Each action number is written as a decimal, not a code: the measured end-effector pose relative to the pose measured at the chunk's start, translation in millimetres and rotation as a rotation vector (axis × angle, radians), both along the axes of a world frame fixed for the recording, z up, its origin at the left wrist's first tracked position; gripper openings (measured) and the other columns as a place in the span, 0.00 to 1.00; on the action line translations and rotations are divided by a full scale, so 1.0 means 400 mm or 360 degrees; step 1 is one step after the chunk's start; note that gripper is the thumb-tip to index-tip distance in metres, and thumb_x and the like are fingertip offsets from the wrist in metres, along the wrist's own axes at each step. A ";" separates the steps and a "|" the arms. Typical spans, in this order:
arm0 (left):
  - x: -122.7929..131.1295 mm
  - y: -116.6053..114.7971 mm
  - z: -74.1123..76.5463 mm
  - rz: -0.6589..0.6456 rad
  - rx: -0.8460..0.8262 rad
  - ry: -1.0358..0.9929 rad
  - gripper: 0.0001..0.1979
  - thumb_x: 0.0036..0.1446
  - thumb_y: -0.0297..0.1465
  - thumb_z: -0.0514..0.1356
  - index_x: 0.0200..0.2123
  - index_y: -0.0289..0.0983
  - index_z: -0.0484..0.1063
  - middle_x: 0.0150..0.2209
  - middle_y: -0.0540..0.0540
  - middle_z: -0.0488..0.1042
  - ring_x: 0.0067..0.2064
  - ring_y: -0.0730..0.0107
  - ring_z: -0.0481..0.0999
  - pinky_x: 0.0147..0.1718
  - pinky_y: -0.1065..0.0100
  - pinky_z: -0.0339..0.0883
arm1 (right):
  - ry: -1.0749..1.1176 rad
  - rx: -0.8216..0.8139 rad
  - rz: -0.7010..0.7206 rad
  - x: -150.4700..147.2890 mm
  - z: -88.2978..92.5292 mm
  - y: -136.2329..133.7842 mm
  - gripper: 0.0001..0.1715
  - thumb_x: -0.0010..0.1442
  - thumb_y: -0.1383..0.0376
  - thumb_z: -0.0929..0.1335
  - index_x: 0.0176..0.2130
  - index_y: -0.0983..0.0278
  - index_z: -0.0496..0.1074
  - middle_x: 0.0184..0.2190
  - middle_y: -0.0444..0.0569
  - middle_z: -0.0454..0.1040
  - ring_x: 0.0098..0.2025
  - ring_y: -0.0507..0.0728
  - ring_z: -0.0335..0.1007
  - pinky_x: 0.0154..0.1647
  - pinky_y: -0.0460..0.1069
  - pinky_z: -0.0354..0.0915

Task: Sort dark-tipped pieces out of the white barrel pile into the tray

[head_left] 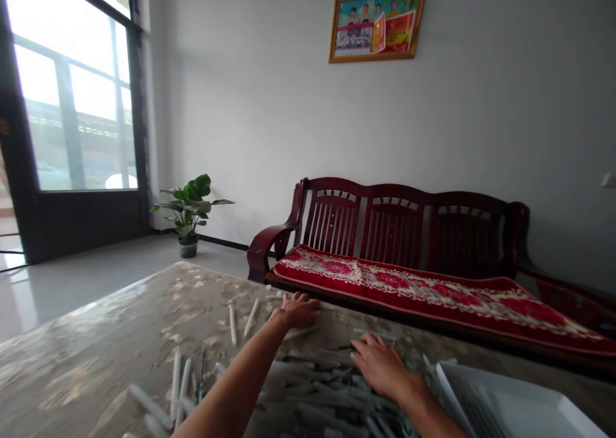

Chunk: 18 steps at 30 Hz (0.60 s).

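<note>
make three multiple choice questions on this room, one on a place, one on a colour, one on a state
1. Where does the green leafy potted plant stand?
A. On the grey floor
B. On a windowsill
C. On a shelf

2. What colour is the long cushion on the dark red wooden bench?
A. Blue
B. Plain white
C. Red with a floral pattern

3. How is the left hand placed?
A. Clenched in the air
B. Palm down on the gold-flecked table top
C. Gripping a mug

Answers:
1. A, its base sits on the floor.
2. C, red flowers run along the cushion.
3. B, its fingers spread beside slender white sticks.
</note>
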<state>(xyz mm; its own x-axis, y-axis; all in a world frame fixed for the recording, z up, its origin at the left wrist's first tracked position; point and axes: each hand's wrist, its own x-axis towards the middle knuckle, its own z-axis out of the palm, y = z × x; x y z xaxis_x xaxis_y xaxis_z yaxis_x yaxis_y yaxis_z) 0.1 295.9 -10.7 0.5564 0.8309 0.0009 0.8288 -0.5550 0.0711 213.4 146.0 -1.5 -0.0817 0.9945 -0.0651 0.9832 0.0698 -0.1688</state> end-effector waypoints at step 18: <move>-0.089 -0.125 0.045 0.0033 0.0065 -0.0030 0.27 0.61 0.49 0.50 0.60 0.47 0.67 0.62 0.38 0.65 0.64 0.43 0.59 0.60 0.40 0.50 | -0.0089 0.0060 -0.0323 0.051 0.009 0.038 0.25 0.66 0.57 0.57 0.55 0.59 0.72 0.56 0.60 0.69 0.58 0.69 0.64 0.56 0.62 0.58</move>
<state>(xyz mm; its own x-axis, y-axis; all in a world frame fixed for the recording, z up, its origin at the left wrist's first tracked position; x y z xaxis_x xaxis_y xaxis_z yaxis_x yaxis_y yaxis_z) -35.5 246.0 7.4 0.5387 0.8413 0.0450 0.8388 -0.5406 0.0644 233.8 161.1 1.9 0.1235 0.9920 -0.0262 0.9854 -0.1257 -0.1146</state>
